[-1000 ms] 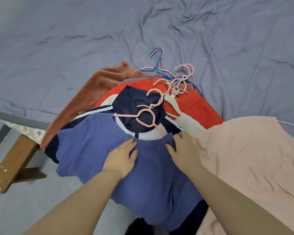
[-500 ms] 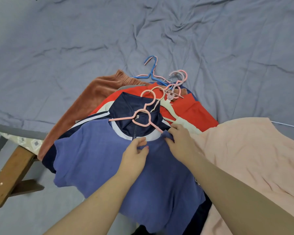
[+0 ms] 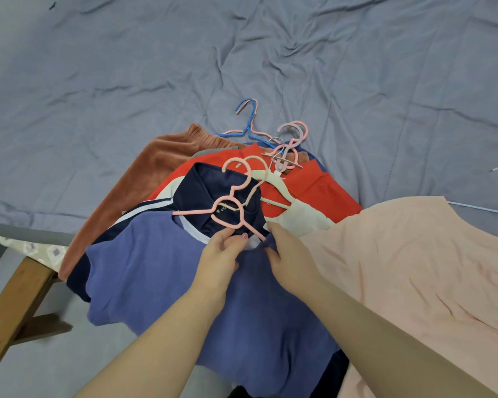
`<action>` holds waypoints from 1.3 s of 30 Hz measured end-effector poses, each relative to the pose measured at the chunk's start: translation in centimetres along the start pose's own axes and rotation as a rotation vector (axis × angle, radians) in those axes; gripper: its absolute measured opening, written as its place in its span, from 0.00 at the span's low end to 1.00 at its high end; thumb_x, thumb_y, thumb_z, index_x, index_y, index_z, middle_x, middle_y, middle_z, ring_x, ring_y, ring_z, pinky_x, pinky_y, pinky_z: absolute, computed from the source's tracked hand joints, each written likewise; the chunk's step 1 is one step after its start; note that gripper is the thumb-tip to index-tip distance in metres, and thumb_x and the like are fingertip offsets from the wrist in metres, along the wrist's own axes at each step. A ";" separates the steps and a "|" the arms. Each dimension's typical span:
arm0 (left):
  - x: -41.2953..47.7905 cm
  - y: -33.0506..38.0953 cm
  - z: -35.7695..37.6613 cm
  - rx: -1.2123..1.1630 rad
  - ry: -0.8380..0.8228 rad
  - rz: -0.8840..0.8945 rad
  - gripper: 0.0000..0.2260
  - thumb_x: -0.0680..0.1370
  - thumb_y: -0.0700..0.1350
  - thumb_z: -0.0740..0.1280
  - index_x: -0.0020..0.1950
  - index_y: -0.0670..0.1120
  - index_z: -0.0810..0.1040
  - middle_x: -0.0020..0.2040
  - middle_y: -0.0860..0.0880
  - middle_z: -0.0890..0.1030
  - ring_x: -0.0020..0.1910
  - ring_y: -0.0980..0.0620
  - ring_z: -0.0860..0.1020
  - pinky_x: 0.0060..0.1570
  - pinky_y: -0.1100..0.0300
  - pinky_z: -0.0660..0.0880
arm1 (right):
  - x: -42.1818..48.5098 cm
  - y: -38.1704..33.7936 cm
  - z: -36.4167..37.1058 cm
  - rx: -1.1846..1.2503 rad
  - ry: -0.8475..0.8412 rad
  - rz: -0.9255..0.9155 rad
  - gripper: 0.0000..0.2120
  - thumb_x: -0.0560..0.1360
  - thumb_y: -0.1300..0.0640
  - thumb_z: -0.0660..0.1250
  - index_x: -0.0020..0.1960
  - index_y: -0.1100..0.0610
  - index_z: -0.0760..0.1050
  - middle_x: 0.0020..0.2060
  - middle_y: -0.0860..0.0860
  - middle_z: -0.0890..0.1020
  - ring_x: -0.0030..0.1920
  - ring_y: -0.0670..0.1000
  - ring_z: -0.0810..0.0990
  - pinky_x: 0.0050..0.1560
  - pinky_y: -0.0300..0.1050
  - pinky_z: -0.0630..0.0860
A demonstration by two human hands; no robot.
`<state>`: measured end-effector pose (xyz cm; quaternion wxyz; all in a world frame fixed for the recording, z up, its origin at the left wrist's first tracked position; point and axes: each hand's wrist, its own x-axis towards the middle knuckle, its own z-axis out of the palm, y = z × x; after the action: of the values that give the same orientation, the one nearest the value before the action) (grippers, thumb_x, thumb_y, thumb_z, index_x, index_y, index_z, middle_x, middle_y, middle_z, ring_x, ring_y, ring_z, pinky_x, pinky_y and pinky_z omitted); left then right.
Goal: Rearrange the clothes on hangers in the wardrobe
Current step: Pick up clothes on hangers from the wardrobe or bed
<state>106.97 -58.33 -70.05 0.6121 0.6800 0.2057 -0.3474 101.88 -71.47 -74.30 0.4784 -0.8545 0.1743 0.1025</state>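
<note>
Head view: a pile of clothes on hangers lies on the bed (image 3: 127, 81). The left hand (image 3: 219, 259) pinches the neckline of the blue T-shirt (image 3: 156, 282) on top, at 6 o'clock of the pile. The right hand (image 3: 292, 262) grips the same neckline just beside it. A pink hanger (image 3: 227, 216) pokes out at 12 o'clock of the hands.

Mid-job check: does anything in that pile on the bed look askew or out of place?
Yes. The pink hanger sits only partly in the blue shirt: one arm is under the collar, the other lies bare across the navy garment. Further back, spare hangers are tangled together.
</note>
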 end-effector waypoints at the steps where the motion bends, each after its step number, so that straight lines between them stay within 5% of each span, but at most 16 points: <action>1: -0.3 0.0 0.0 0.001 0.006 0.010 0.13 0.78 0.45 0.67 0.63 0.50 0.76 0.51 0.54 0.83 0.49 0.60 0.81 0.46 0.65 0.75 | -0.3 -0.1 0.0 0.000 -0.011 -0.009 0.14 0.77 0.62 0.59 0.40 0.44 0.62 0.35 0.43 0.71 0.36 0.43 0.70 0.42 0.43 0.70; 4: -0.8 -0.4 -0.2 -0.080 0.009 0.008 0.13 0.77 0.43 0.68 0.61 0.49 0.78 0.54 0.51 0.83 0.51 0.57 0.82 0.47 0.62 0.76 | -1.1 -0.2 0.2 0.013 -0.066 -0.033 0.07 0.79 0.59 0.58 0.47 0.46 0.67 0.41 0.48 0.76 0.40 0.45 0.74 0.43 0.39 0.71; 8: -1.6 -0.4 -0.5 -0.289 -0.054 -0.061 0.10 0.77 0.41 0.66 0.57 0.47 0.80 0.52 0.49 0.84 0.54 0.51 0.82 0.51 0.57 0.76 | -1.9 -0.7 0.4 0.159 -0.057 -0.028 0.19 0.78 0.61 0.59 0.45 0.35 0.65 0.38 0.45 0.74 0.39 0.43 0.73 0.46 0.40 0.71; 12: -2.6 -0.4 -0.7 -0.300 -0.111 -0.016 0.12 0.77 0.39 0.66 0.61 0.45 0.77 0.55 0.46 0.83 0.55 0.48 0.82 0.52 0.55 0.76 | -2.9 -1.0 0.8 0.151 -0.118 -0.046 0.23 0.79 0.64 0.58 0.63 0.37 0.67 0.48 0.39 0.71 0.46 0.40 0.69 0.55 0.41 0.66; 14: -2.9 -0.7 -1.1 -0.310 -0.105 0.002 0.14 0.77 0.40 0.66 0.62 0.44 0.76 0.56 0.45 0.83 0.57 0.46 0.81 0.57 0.51 0.76 | -3.3 -1.6 0.9 0.247 -0.123 -0.056 0.22 0.79 0.64 0.58 0.52 0.33 0.68 0.38 0.34 0.73 0.40 0.37 0.71 0.53 0.42 0.69; 16: -3.1 -0.8 -1.6 -0.320 -0.081 0.013 0.12 0.78 0.41 0.66 0.61 0.43 0.76 0.54 0.41 0.82 0.54 0.43 0.80 0.60 0.48 0.75 | -3.7 -2.3 1.1 0.209 -0.144 -0.044 0.19 0.80 0.63 0.58 0.52 0.37 0.68 0.35 0.35 0.74 0.39 0.36 0.73 0.50 0.35 0.69; 19: -3.3 -0.6 -2.4 -0.323 -0.063 0.041 0.09 0.77 0.42 0.67 0.56 0.42 0.79 0.50 0.41 0.81 0.49 0.45 0.79 0.56 0.50 0.75 | -4.5 -3.9 1.2 0.234 -0.219 -0.047 0.15 0.81 0.61 0.58 0.66 0.49 0.68 0.41 0.38 0.75 0.45 0.35 0.75 0.52 0.31 0.70; 22: -3.8 -0.2 -3.1 -0.342 -0.056 0.066 0.06 0.75 0.41 0.69 0.52 0.44 0.80 0.47 0.45 0.82 0.45 0.49 0.80 0.47 0.57 0.76 | -4.9 -5.4 1.1 0.245 -0.270 -0.022 0.21 0.81 0.58 0.57 0.72 0.43 0.63 0.50 0.41 0.78 0.54 0.39 0.77 0.59 0.33 0.71; 29: -6.6 -0.2 -4.9 -0.368 0.100 0.133 0.06 0.74 0.36 0.71 0.50 0.41 0.78 0.40 0.46 0.81 0.39 0.50 0.78 0.43 0.57 0.74 | -6.6 -8.2 1.5 0.252 -0.393 -0.065 0.20 0.80 0.57 0.59 0.68 0.41 0.66 0.51 0.45 0.80 0.54 0.42 0.78 0.61 0.38 0.73; 33: -9.6 0.0 -5.6 -0.311 0.208 0.186 0.05 0.72 0.37 0.73 0.46 0.40 0.79 0.36 0.46 0.82 0.38 0.51 0.80 0.41 0.60 0.76 | -8.5 -9.6 0.8 0.248 -0.446 -0.074 0.10 0.75 0.52 0.63 0.52 0.57 0.71 0.42 0.63 0.74 0.41 0.48 0.72 0.52 0.58 0.74; 37: -14.2 0.7 -5.4 -0.310 0.338 0.191 0.04 0.71 0.36 0.73 0.41 0.40 0.79 0.33 0.47 0.82 0.35 0.52 0.80 0.36 0.62 0.76 | -11.6 -11.6 -0.6 0.193 -0.560 -0.110 0.05 0.77 0.55 0.64 0.44 0.54 0.69 0.34 0.50 0.73 0.38 0.45 0.72 0.44 0.42 0.70; 39: -17.2 1.0 -5.5 -0.361 0.400 0.189 0.03 0.72 0.35 0.73 0.41 0.42 0.80 0.34 0.47 0.83 0.36 0.52 0.80 0.39 0.60 0.76 | -13.4 -13.8 -1.9 0.139 -0.623 -0.136 0.01 0.77 0.57 0.64 0.49 0.52 0.74 0.42 0.56 0.79 0.43 0.51 0.78 0.47 0.37 0.72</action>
<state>97.34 -50.60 -56.84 0.7003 0.6311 0.3165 -0.1054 95.06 -63.81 -57.95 0.5715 -0.7571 -0.0312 0.3149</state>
